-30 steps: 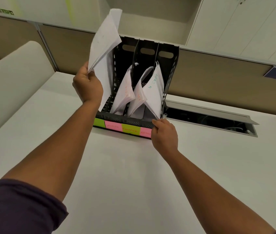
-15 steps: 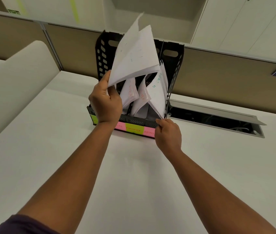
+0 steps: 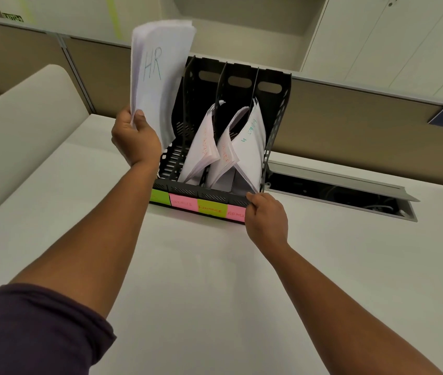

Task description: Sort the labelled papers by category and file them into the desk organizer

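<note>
A black desk organizer (image 3: 275, 104) with several upright slots stands at the back of the white desk. Green and pink sticky labels (image 3: 212, 208) run along its front edge. My left hand (image 3: 135, 138) holds a stack of white papers marked "HR" (image 3: 159, 74) upright, just left of and above the leftmost slot, which looks bare. My right hand (image 3: 267, 219) grips the organizer's front right corner. Bent paper stacks (image 3: 251, 147) with coloured writing sit in the three slots to the right.
A grey cable tray with an open lid (image 3: 339, 190) is set into the desk right of the organizer. A cream curved panel (image 3: 20, 125) rises at the left. A tan partition (image 3: 350, 123) runs behind, with white cabinets above.
My left hand swung the papers from in front of the organizer back up and left, turning the "HR" face toward me. My right hand stayed on the corner.
</note>
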